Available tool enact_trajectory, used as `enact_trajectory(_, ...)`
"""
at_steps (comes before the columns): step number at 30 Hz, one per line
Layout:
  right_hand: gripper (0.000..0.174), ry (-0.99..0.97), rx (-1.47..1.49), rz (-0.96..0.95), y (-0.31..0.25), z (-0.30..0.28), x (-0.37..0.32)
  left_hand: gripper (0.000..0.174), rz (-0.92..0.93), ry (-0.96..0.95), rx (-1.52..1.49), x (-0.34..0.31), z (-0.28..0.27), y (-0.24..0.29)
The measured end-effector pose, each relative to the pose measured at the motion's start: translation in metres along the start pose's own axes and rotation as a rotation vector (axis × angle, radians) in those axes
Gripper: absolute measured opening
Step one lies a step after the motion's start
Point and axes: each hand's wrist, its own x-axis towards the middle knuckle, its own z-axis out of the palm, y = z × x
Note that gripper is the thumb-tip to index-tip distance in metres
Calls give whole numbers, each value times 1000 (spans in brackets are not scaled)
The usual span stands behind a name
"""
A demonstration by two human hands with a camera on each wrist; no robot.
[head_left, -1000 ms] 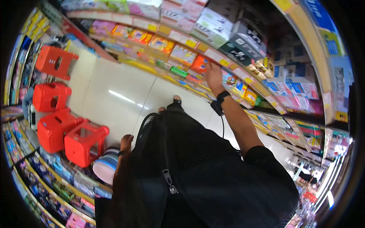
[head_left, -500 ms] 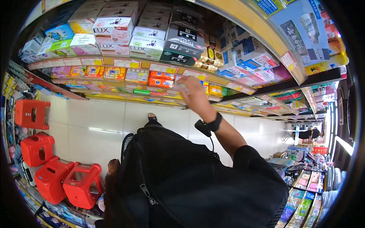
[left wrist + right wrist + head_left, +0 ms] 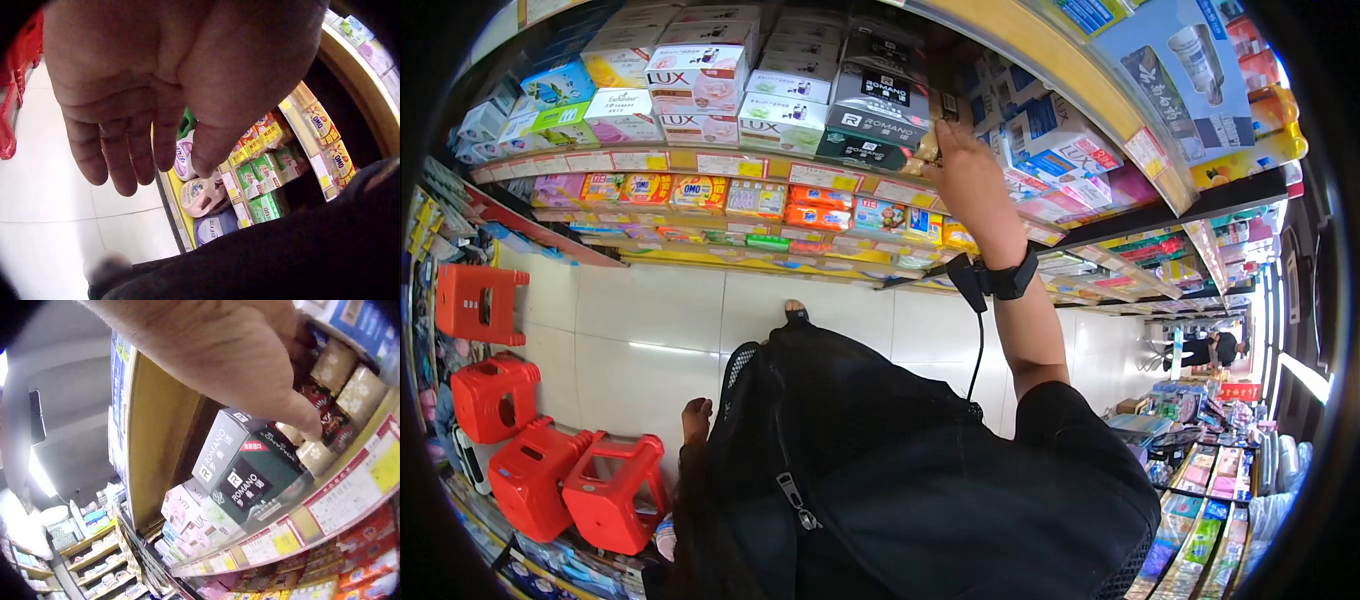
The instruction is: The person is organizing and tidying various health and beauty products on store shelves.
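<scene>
My right hand reaches into the upper shelf at several gold-wrapped packs with dark red labels. In the right wrist view its thumb lies against these packs, while the other fingers are partly hidden behind the hand. Beside them stand dark green and grey ROMANO boxes. My left hand hangs low by my side, palm showing, fingers loosely extended and holding nothing.
LUX boxes fill the upper shelf farther left; orange packs and OMO packs line the shelf below. Price labels run along the shelf edge. Red plastic stools stand behind on the left. A person is far down the aisle.
My right hand has left the orange packs on the lower shelf and moved up and right to the gold-wrapped packs. The head view has turned toward the shelf. My left hand stays low.
</scene>
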Motion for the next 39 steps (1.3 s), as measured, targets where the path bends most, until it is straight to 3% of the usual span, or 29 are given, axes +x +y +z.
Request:
enact_trajectory(3,60,6,-4,-6,-1,5,-4,23,-53,-53,84,-8,-1,-6)
enact_trajectory(6,59,45,25,8,0,6,-4,25,24,-144,215,4,-11,-60)
enact_trajectory(8,59,42,43,18,1,5,-4,29,256,-266,380,10,-17,-78)
enact_trajectory(14,41,116,230,-14,8,-10,7,26,-55,5,174,-20,-3,-22)
enact_trajectory(17,38,111,301,70,7,-19,28,27,25,-7,110,-3,4,-33)
enact_trajectory(20,40,101,300,185,4,-9,51,25,128,-42,57,-29,5,28)
enact_trajectory(23,50,193,352,24,13,20,66,26,54,-32,216,-41,10,63)
enact_trajectory(25,63,265,263,-137,23,39,68,26,48,-13,172,-45,11,58)
enact_trajectory(26,73,154,273,-48,28,45,67,27,45,-4,136,-48,12,53)
enact_trajectory(29,73,65,265,36,29,50,67,27,-37,51,66,-21,18,-37)
enact_trajectory(34,69,-86,227,150,23,43,64,26,-39,25,84,-30,11,-48)
enact_trajectory(36,69,99,132,16,26,48,61,24,-51,29,67,-30,12,-45)
enact_trajectory(39,71,184,125,-23,37,64,59,21,34,-9,148,-32,5,-16)
